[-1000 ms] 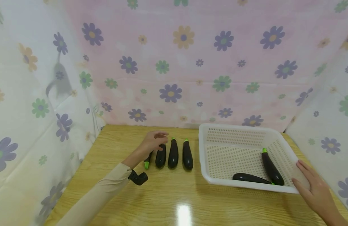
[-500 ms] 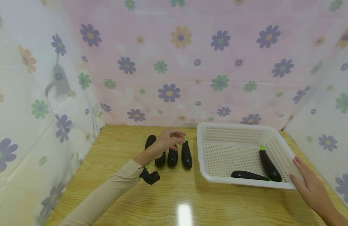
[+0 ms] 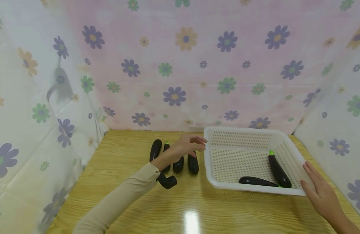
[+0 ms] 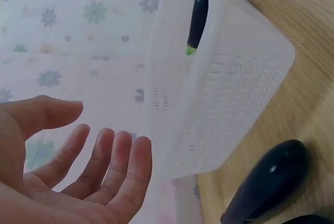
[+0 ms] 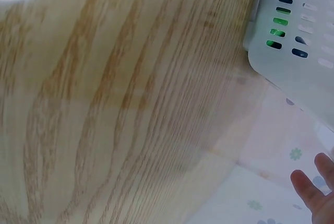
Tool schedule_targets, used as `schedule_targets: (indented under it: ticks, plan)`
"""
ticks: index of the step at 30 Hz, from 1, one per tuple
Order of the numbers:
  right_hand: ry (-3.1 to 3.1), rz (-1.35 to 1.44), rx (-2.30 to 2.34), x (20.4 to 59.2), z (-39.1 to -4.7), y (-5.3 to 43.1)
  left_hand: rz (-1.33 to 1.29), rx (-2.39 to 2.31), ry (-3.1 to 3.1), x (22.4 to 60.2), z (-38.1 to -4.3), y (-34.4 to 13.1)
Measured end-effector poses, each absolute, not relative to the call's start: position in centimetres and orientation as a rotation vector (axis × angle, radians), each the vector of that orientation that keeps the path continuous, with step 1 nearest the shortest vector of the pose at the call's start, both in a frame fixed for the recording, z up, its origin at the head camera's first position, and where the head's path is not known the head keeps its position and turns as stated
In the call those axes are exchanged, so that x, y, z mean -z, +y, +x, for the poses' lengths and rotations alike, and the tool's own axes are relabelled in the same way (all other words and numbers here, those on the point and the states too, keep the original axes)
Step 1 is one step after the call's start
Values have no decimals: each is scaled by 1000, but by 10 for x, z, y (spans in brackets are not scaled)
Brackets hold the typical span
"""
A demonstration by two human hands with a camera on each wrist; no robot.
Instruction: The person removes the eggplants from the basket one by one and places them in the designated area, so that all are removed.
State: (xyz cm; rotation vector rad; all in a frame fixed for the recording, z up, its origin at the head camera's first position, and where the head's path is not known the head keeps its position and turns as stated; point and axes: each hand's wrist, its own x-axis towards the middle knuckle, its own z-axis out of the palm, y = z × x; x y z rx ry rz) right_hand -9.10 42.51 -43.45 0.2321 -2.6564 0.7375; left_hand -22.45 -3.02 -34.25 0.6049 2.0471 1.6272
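In the head view my left hand [image 3: 185, 146] hovers above the row of eggplants, its fingertips near the left rim of the white plastic basket [image 3: 209, 169]. It holds nothing; the left wrist view shows its fingers [image 4: 138, 166] loosely bent and apart. Beneath it lie the leftmost eggplant [image 3: 155, 149], a second eggplant [image 3: 166, 148], a third eggplant [image 3: 178, 165] and the rightmost eggplant [image 3: 193, 165], partly covered by the hand and forearm. My right hand [image 3: 326, 195] rests with extended fingers against the basket's right side. Inside are an upright-lying eggplant [image 3: 279, 170] and a crosswise eggplant [image 3: 257, 182].
The wooden table [image 3: 226, 214] carries everything. Flower-patterned cloth [image 3: 150, 81] hangs behind the table and along both sides. A black wrist-worn device [image 3: 167, 181] sticks out below my left wrist.
My left hand has moved right, from over the left eggplants to near the basket's left rim, still empty. The right hand stays at the basket. The eggplants lie as before.
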Motion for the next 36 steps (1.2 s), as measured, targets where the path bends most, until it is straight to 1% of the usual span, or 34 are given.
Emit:
schedule_targets:
  ticks: [7,14,25,36]
  plan:
    - [-2658,221,-726,433,-90,426,679,-1620,1984,340,-228,-17]
    - [-2641,219,-716,434,-89,426,712,-1510,1997,331,-231,-1]
    - [-2625,228,-720,433,-88,424,822,-1320,1970,323,-238,37]
    - [-2616,242,-736,433,-89,424,768,-1167,2019,324,-248,74]
